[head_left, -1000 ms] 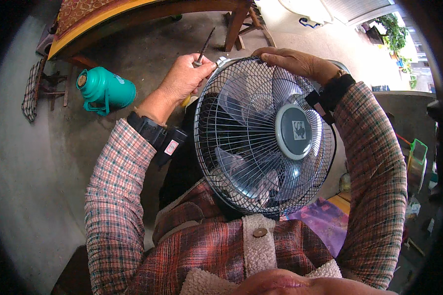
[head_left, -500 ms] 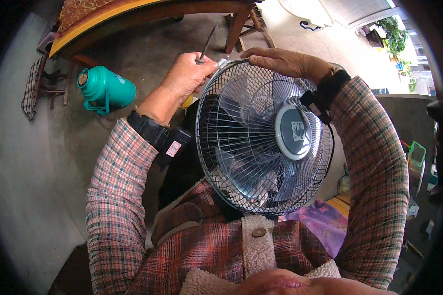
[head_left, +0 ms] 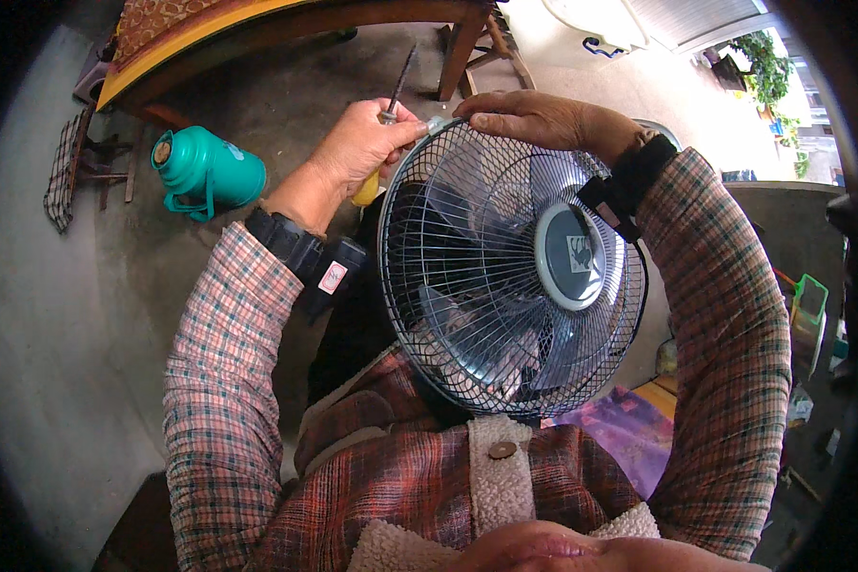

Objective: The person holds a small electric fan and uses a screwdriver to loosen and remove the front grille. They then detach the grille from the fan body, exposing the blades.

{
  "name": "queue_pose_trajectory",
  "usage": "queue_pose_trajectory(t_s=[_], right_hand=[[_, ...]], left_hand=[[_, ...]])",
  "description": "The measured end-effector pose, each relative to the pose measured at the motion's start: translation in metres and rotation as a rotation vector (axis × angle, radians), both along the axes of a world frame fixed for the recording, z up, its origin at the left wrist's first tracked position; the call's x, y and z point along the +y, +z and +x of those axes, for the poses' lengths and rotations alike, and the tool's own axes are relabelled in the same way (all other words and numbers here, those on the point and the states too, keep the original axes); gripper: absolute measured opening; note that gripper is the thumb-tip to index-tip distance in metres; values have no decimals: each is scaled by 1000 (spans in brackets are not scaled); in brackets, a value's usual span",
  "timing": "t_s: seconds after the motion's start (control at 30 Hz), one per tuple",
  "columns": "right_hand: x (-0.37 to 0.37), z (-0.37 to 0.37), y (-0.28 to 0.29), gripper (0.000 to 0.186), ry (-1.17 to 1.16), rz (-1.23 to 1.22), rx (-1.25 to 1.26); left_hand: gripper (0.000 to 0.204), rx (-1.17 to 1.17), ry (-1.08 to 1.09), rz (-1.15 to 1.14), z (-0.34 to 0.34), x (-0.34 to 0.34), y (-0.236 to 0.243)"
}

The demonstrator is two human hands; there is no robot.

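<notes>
An electric fan head (head_left: 570, 255) with a black wire guard and a grey round hub leans against my lap, its pale see-through blades behind the wires. In my left hand (head_left: 353, 148), fingers wrapped round it, is a screwdriver (head_left: 365, 194) with a yellow handle; its thin shaft points up and away. The left thumb and fingertip are by a small whitish piece (head_left: 436, 124) at the guard's upper left rim. Across the top of that rim lies my right hand (head_left: 548, 122), thumb in front, fingers over the edge, gripping the guard.
A teal thermos flask (head_left: 214, 173) with a cork stands on the floor at left. Ahead is a wooden table (head_left: 305, 38), with a low stool (head_left: 496, 52) by its leg. Purple cloth (head_left: 624, 434) lies right of my lap. A green-framed item (head_left: 810, 297) is at far right.
My right hand has slid a little left along the rim, toward the left hand. The left hand has shifted slightly, and more of the screwdriver's yellow handle shows below it.
</notes>
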State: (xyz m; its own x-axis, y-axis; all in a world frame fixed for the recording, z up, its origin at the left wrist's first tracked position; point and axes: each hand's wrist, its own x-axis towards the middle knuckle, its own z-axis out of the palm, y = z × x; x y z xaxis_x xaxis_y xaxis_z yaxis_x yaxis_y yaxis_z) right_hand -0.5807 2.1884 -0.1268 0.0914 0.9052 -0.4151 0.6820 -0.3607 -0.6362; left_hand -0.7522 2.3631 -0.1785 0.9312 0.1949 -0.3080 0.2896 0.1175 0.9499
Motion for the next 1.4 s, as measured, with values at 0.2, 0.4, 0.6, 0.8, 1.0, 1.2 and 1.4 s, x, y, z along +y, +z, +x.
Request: queue_pose_trajectory(t_s=[0.2, 0.4, 0.6, 0.8, 1.0, 1.2, 1.4], right_hand=[[-2, 0, 2, 68, 0, 6, 14], [-1, -1, 1, 68, -4, 1, 12], [-1, 0, 0, 68, 16, 15, 4], [-3, 1, -1, 67, 13, 27, 56], [-2, 2, -1, 65, 23, 35, 40], [-5, 1, 0, 62, 11, 31, 31], [-3, 2, 0, 64, 8, 21, 67]], left_hand=[[19, 42, 29, -194, -3, -3, -16], [20, 70, 26, -188, -5, -5, -10], [19, 63, 61, -200, -5, -7, -6], [21, -43, 72, -284, 0, -6, -13], [19, -31, 39, -467, -2, -5, -23], [21, -29, 115, -458, -7, -8, -16], [18, -63, 117, -415, -11, -9, -10]])
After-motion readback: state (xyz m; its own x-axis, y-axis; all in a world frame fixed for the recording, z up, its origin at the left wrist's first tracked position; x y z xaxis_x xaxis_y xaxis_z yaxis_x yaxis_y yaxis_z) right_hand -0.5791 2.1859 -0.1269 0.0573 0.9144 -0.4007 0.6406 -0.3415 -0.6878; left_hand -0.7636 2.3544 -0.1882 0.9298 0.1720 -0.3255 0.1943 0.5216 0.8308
